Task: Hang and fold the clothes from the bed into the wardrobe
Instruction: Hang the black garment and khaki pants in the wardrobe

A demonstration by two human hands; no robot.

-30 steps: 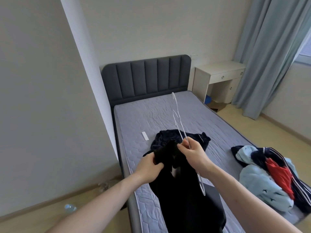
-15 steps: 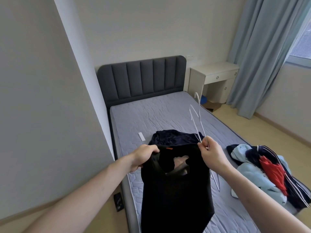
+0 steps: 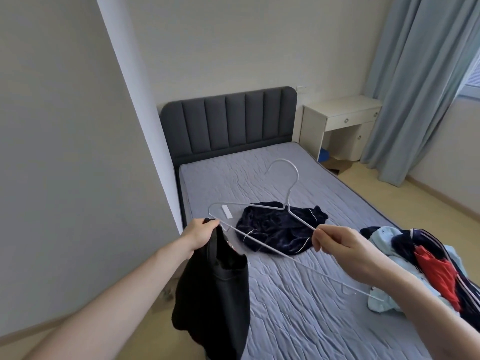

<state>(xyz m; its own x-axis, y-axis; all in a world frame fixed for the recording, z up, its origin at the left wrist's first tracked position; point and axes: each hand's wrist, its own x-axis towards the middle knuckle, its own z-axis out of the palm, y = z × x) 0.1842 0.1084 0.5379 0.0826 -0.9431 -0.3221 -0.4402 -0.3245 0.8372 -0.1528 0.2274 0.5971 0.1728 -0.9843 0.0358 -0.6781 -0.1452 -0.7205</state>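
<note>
My left hand (image 3: pixel 201 233) grips the top edge of a black garment (image 3: pixel 217 300), which hangs down off the bed's left side. A white wire hanger (image 3: pixel 285 201) is held flat over the mattress, hook pointing toward the headboard. My right hand (image 3: pixel 337 244) pinches the hanger's right shoulder wire; its left end lies at my left hand. A dark navy velvet garment (image 3: pixel 279 228) lies crumpled on the grey mattress (image 3: pixel 298 307) under the hanger. A pile of light blue, navy and red clothes (image 3: pixel 426 263) sits at the bed's right edge.
A small white remote-like strip (image 3: pixel 226 212) lies on the mattress near the left side. A dark padded headboard (image 3: pixel 230 122) stands at the far end, a white bedside desk (image 3: pixel 340 120) and blue curtain (image 3: pixel 415 81) beyond it. A wall panel (image 3: pixel 65 152) is on the left.
The hanger has turned from edge-on to broadside and spread across the bed. My hands have moved apart, the left keeping the black garment, which now hangs bunched at the left.
</note>
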